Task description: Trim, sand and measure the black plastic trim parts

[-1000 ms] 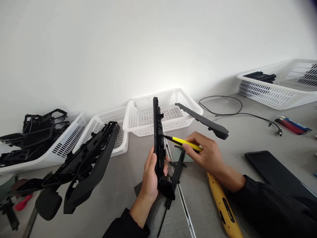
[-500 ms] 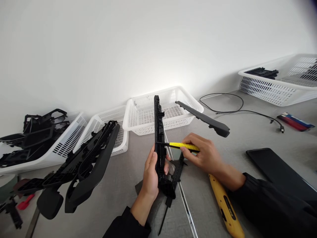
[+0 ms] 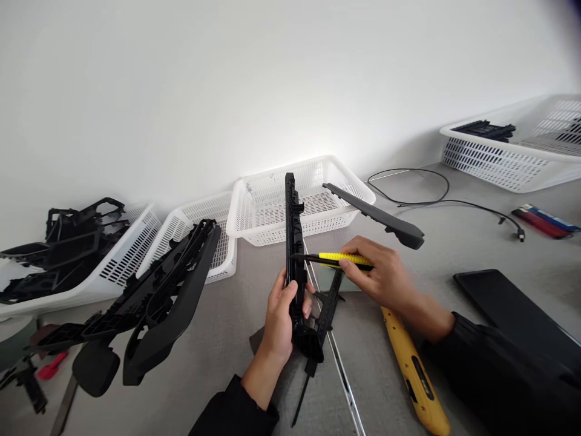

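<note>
My left hand (image 3: 278, 321) is wrapped round the lower part of a long black plastic trim piece (image 3: 294, 236), held upright with its ribbed inner side showing. In my right hand (image 3: 379, 269) is a slim yellow-and-black pen-like tool (image 3: 338, 259), pinched between thumb and fingers. Its dark pointed tip meets the trim piece near the middle, above my left thumb; the exact contact is too small to make out. Partly behind the trim piece lies a black caliper (image 3: 330, 306), its thin rod pointing toward me. A metal strip (image 3: 342, 375) runs along the table beside it.
White baskets (image 3: 267, 239) line the wall, and a grey trim piece (image 3: 376, 215) leans on the middle one. Black plastic parts (image 3: 177, 303) jut out at the left. To the right are a yellow handheld tool (image 3: 413, 369), a black phone-like slab (image 3: 508, 309) and a cable (image 3: 481, 207).
My right hand has moved slightly up and to the right with the tool. The tool's tip has shifted a little up the trim piece. The view has shifted slightly.
</note>
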The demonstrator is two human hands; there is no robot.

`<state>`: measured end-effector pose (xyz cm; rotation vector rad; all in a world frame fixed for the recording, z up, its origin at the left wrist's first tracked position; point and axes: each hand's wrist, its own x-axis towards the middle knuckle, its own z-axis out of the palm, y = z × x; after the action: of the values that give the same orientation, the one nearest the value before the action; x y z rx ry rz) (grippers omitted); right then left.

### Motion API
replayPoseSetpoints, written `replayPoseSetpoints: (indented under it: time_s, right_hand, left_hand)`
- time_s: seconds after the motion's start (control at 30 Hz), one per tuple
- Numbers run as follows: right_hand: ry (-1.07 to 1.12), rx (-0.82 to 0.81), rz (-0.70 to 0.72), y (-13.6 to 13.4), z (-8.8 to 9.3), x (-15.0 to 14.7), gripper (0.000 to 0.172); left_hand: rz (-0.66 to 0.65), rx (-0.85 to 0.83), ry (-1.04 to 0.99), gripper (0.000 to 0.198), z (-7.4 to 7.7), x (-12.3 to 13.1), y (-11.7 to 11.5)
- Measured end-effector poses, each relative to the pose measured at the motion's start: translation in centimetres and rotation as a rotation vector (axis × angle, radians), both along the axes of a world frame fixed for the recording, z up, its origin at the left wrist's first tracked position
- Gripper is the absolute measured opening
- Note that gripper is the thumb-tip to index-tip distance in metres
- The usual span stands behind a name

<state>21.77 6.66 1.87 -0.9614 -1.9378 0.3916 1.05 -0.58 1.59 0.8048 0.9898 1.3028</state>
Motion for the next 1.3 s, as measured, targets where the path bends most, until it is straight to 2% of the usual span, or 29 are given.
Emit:
replayPoseSetpoints:
  time_s: [0.1, 0.3, 0.53, 0.67, 0.87, 1.03, 1.17, 1.3]
  right_hand:
    - [-0.049, -0.005, 0.104, 0.21, -0.15, -0.03, 0.008]
    - [-0.002, 0.016, -0.134, 0.66, -0.51, 0.1, 0.016]
    - [0.012, -0.044, -0.013, 0.5, -0.34, -0.04, 0.019]
    - [-0.041, -0.078, 0.07, 0.5, -0.24, -0.21, 0.015]
    - [-0.028, -0.019, -0.049, 0.54, -0.43, -0.18, 0.008]
    - [-0.022, -0.012, -0.025, 0.27, -0.26, -0.27, 0.005]
    - [0.006, -0.006, -0.103, 0.3, 0.04, -0.09, 0.007]
    - [-0.015, -0.013, -0.016, 0.41, 0.13, 0.11, 0.006]
  left_hand:
    - [-0.002, 0.002, 0.016, 0.023, 0.01, 0.0, -0.04]
    - [-0.003, 0.0, 0.03, 0.02, -0.08, 0.04, -0.03]
    - [-0.003, -0.002, 0.033, 0.019, -0.2, -0.01, 0.04]
    - [0.002, -0.01, 0.027, 0.022, -0.21, 0.01, 0.05]
    - [-0.017, 0.0, 0.047, 0.02, -0.27, 0.03, 0.04]
    - [-0.018, -0.008, 0.046, 0.022, -0.34, -0.08, 0.06]
    - [-0.023, -0.001, 0.047, 0.021, -0.43, -0.13, 0.08]
    - [-0.023, -0.002, 0.055, 0.02, -0.45, -0.1, 0.06]
